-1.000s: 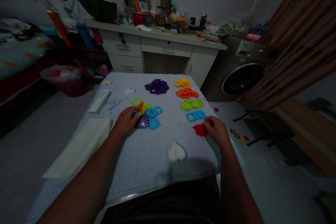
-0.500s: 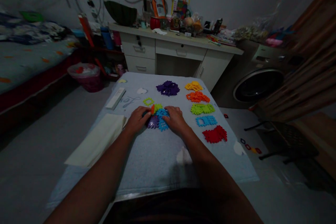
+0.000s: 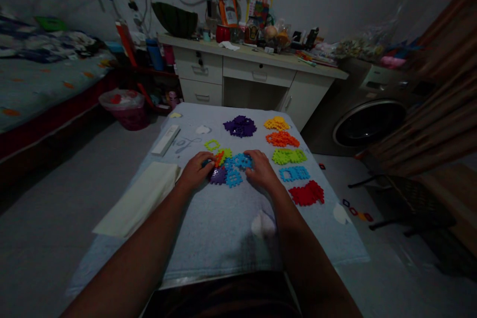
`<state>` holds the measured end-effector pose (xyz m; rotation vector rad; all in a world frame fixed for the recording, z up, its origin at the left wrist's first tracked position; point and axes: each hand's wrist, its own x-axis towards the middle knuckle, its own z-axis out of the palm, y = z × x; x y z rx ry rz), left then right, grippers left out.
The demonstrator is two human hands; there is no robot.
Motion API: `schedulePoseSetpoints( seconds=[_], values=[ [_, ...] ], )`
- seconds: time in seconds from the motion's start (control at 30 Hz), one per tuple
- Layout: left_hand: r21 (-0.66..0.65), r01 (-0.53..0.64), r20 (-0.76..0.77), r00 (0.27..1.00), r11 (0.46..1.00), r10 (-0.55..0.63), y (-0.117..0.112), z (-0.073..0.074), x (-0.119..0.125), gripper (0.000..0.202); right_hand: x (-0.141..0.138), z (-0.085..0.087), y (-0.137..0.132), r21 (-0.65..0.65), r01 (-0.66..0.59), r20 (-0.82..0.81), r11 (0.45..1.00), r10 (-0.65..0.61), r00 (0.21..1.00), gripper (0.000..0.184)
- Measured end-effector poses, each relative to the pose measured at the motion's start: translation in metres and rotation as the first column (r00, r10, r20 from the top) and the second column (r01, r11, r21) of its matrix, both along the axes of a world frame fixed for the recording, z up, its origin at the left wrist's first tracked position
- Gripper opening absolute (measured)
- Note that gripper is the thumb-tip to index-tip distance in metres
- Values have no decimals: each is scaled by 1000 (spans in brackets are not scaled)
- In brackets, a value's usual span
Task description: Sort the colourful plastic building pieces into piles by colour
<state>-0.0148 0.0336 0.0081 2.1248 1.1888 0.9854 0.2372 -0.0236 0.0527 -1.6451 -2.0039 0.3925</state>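
A cluster of toothed plastic building tiles lies mid-table, with a purple tile (image 3: 218, 176), a blue tile (image 3: 234, 178), and orange (image 3: 219, 159) and green ones behind. My left hand (image 3: 196, 171) grips the cluster's left side near the orange tile; a dark blue bit shows under its fingers. Pinched in my right hand (image 3: 260, 170) is a light blue tile (image 3: 243, 160) at the cluster's right side. Whether that tile is joined to the rest I cannot tell. Just behind, a square green frame tile (image 3: 212, 144) lies loose.
Sorted tile piles stand on the cloth-covered table: purple (image 3: 240, 126), yellow (image 3: 277, 123), orange (image 3: 282, 139), green (image 3: 289, 156), light blue (image 3: 294, 174) and red (image 3: 307, 193). At left are a folded pale cloth (image 3: 137, 201) and a white box (image 3: 166, 140). A desk (image 3: 257, 64) stands behind.
My right hand has moved a little to the right with a light blue tile, showing more of the blue tiles. My left hand stays at the cluster's left side. The view has shifted slightly.
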Motion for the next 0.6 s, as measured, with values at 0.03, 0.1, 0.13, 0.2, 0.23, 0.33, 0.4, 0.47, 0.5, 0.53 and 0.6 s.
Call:
schedulePoseSetpoints(
  seconds=[0.03,0.1,0.13,0.2,0.23,0.33,0.4,0.47,0.5,0.53,0.6],
  values=[
    [-15,2,1,1000,1000,-1,0,1,0,32,13,5,-3,0,-8,7,1000,8,1000,55],
    [-44,4,10,1000,999,-4,-1,2,0,32,44,14,-10,-5,-11,32,1000,11,999,55],
    [-53,6,16,1000,999,-5,-1,2,0,32,62,18,-15,-1,6,43,1000,-6,999,56],
    [-59,10,32,999,998,-8,-1,1,-1,33,97,24,-25,-18,47,74,999,-45,996,57],
    [-63,13,38,999,998,-11,-1,0,-1,33,113,26,-30,-42,65,95,997,-61,994,58],
    [-83,7,48,999,996,-3,0,-2,-1,33,151,28,-43,-122,140,149,983,-121,981,62],
    [-104,-3,49,999,995,8,1,-3,-1,34,165,26,-48,-179,184,178,967,-152,972,63],
    [-107,-13,45,999,994,18,2,-5,-2,36,171,22,-51,-214,205,201,955,-163,966,65],
    [-95,-18,43,999,995,22,3,-5,-2,36,172,20,-51,-222,206,211,953,-159,965,66],
    [-74,-24,43,999,997,27,4,-6,-3,36,173,17,-51,-227,202,220,953,-152,964,66],
    [-24,-34,44,998,999,35,5,-6,-3,37,172,13,-51,-227,199,239,953,-143,960,67]
  ],
)
